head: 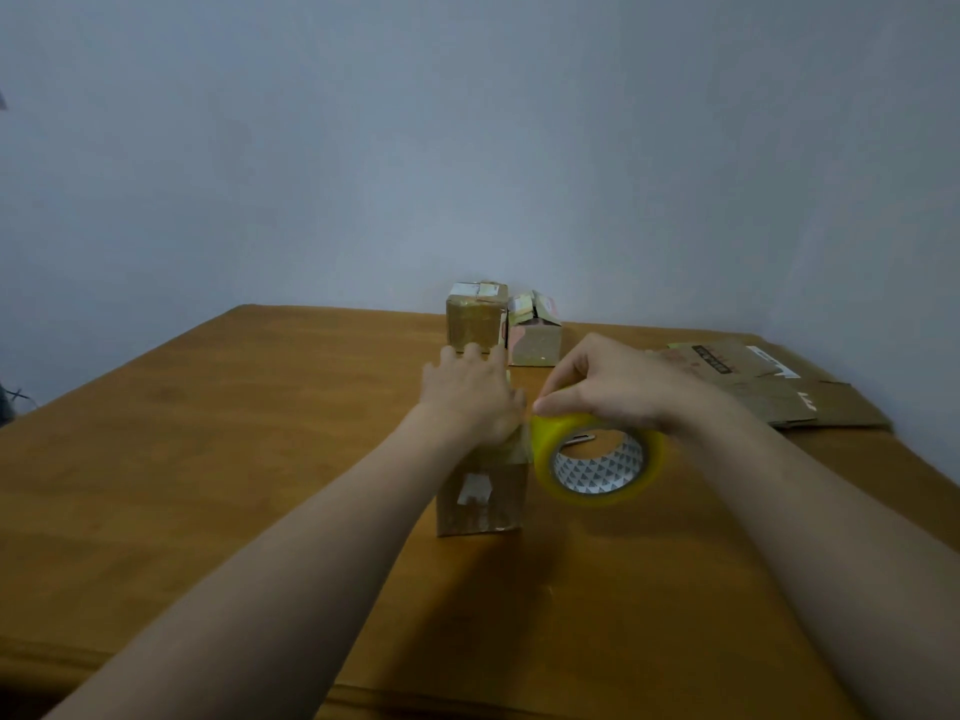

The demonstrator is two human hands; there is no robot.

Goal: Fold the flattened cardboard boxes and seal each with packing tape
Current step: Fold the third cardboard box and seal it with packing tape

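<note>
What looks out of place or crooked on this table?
The small box at the back right: its top flaps rise in a peak instead of lying flat, unlike the sealed box beside it. Nothing else stands out, and nothing looks spilled.

**Table top: contents**

Wooden table (208, 459), orange-brown top, glossy in patches. At centre: near box (480, 501), standing upright, torn white label on its near face. At the far edge: two small boxes just beside each other. The left box (477, 324) is upright with its top closed, and the right box (535, 340) has its top flaps raised. At far right: flattened cardboard (779, 392), overlapping sheets lying flat, well apart from the near box.
</note>
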